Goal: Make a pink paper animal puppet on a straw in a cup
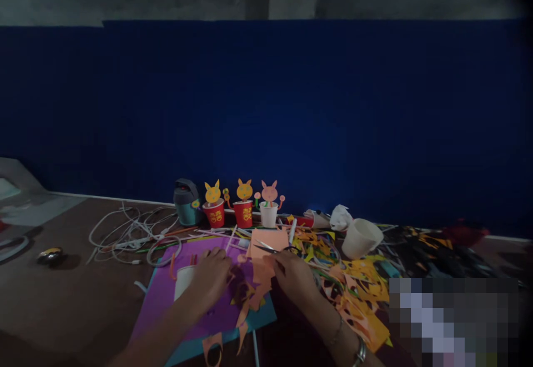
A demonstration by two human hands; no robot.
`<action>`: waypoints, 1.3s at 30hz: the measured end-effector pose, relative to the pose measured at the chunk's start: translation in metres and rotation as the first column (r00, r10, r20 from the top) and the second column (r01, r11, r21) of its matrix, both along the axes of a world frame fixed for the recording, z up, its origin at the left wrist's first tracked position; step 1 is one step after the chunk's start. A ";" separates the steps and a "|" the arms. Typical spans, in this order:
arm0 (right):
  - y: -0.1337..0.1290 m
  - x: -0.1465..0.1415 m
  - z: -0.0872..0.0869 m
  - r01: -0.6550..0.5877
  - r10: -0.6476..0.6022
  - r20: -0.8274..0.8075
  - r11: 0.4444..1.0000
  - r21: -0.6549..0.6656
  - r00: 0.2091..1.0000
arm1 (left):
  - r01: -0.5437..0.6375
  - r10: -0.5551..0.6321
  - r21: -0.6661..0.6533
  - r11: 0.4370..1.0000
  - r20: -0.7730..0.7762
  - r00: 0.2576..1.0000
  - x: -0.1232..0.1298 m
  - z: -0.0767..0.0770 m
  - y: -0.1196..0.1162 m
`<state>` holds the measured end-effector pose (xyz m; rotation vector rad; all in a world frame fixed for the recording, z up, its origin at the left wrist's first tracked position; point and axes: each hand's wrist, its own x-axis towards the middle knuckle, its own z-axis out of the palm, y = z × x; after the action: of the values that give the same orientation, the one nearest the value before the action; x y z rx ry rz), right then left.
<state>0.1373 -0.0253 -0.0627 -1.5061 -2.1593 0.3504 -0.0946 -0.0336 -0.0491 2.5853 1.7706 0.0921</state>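
Observation:
My right hand [296,279] is closed beside a pair of scissors [265,248] and appears to grip them. Their slightly parted blades point left across a salmon-orange paper sheet [270,236], and the dark handle shows partly behind my knuckles. My left hand [213,274] has curled fingers over the purple paper [160,300]; what they hold, if anything, is hidden. A white paper cup [183,282], partly covered by my left forearm, has an orange strip by its rim. Cut orange scraps [242,322] hang between my hands.
Behind stand two red cups [215,216] and a white cup [268,216] with paper animal heads, beside a teal flask [187,206]. White cables [125,231] lie left. Yellow scraps [362,289] and a large white mug [358,239] are right. A blue partition [266,106] bounds the table.

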 end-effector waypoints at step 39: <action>-0.016 -0.021 -0.004 -0.176 0.178 0.109 0.984 -0.030 0.978 | 0.002 -0.006 0.076 0.997 0.057 0.998 0.017 0.013 0.019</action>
<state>0.1163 -0.0414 -0.0672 -1.3768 -2.3927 0.3569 -0.0774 -0.0143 -0.0356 2.6086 1.7768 0.2361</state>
